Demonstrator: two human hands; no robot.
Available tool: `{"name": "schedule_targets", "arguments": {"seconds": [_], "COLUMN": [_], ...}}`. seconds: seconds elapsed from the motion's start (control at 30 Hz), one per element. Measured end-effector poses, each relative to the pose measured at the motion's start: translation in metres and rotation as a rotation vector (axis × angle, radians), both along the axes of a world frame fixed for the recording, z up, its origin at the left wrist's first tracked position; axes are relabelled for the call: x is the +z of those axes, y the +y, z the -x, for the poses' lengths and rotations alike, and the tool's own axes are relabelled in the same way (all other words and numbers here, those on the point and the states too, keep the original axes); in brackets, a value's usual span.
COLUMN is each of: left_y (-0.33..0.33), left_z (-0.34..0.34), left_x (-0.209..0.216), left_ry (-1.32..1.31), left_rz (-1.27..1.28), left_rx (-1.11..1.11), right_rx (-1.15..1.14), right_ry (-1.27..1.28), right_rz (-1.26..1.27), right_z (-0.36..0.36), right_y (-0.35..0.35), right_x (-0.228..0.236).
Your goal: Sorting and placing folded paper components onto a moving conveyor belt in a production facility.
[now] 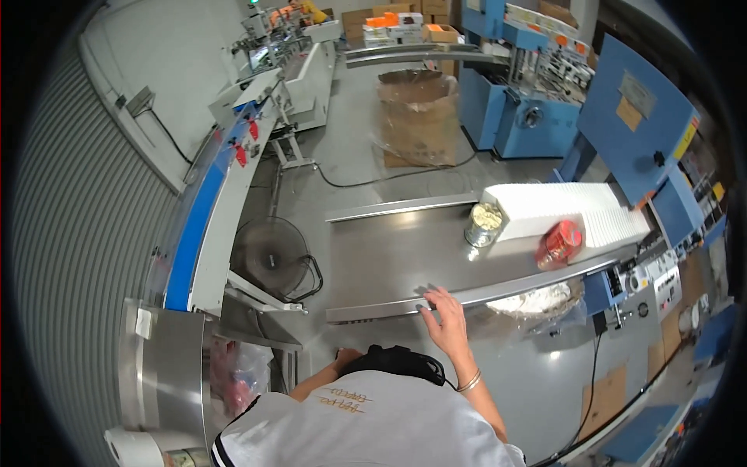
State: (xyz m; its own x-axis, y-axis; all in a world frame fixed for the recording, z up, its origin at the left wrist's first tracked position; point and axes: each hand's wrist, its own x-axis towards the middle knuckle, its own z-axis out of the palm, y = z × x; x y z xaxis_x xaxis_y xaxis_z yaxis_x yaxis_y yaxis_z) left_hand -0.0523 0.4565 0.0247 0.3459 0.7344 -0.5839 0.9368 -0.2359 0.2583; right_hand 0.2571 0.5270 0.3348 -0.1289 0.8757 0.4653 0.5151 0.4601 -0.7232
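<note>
1. A light gray shirt (389, 436), bottom middle.
2. Wiggly gold letters (346, 398) on it.
3. Dark stripes (219, 451) at its lower left.
4. Right hand (447, 319): shiny wrist bracelet (470, 380).
5. Something black (389, 362), just above the shirt.

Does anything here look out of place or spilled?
Mildly: a flat piece of cardboard lies on the floor at right, perhaps stray. The red container on the metal table seems to lean, though the wide lens may cause that. No clear spill.

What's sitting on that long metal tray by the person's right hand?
On the metal tray: a container with pale contents, a red container, and white stacked pieces. The right hand is at its near rim. Whatever lies beneath the stacked pieces is covered.
</note>
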Motion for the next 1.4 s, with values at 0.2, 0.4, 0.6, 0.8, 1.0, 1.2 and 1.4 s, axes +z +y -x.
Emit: {"name": "schedule_targets", "arguments": {"seconds": [0.2, 0.4, 0.6, 0.8, 1.0, 1.2, 1.4], "left_y": [-0.008, -0.029, -0.032, -0.062, -0.057, -0.074, -0.057], "left_z": [0.014, 0.031, 0.036, 0.057, 0.069, 0.041, 0.043], "left_x": [-0.042, -0.12, -0.051, -0.087, -0.146, -0.105, -0.023], "left_ry": [-0.099, 0.068, -0.251, -0.577, -0.452, -0.402, -0.311], "left_rz": [-0.145, -0.23, -0.346, -0.404, -0.431, -0.317, -0.259], "left_rx": [-0.027, -0.238, -0.086, 0.104, -0.011, 0.064, 0.023], "right_rx": [-0.046, -0.143, -0.19, -0.23, -0.228, -0.115, -0.138], "right_ry": [-0.306, -0.275, -0.258, -0.201, -0.288, -0.112, -0.168], "right_rz": [-0.119, -0.083, -0.096, -0.102, 0.03, -0.116, -0.052], "right_z": [0.002, 0.014, 0.022, 0.023, 0.028, 0.03, 0.039], "right_y": [0.012, 0.013, 0.014, 0.014, 0.024, 0.036, 0.037], "right_x": [-0.021, -0.019, -0.024, -0.027, -0.012, -0.03, -0.028]}}
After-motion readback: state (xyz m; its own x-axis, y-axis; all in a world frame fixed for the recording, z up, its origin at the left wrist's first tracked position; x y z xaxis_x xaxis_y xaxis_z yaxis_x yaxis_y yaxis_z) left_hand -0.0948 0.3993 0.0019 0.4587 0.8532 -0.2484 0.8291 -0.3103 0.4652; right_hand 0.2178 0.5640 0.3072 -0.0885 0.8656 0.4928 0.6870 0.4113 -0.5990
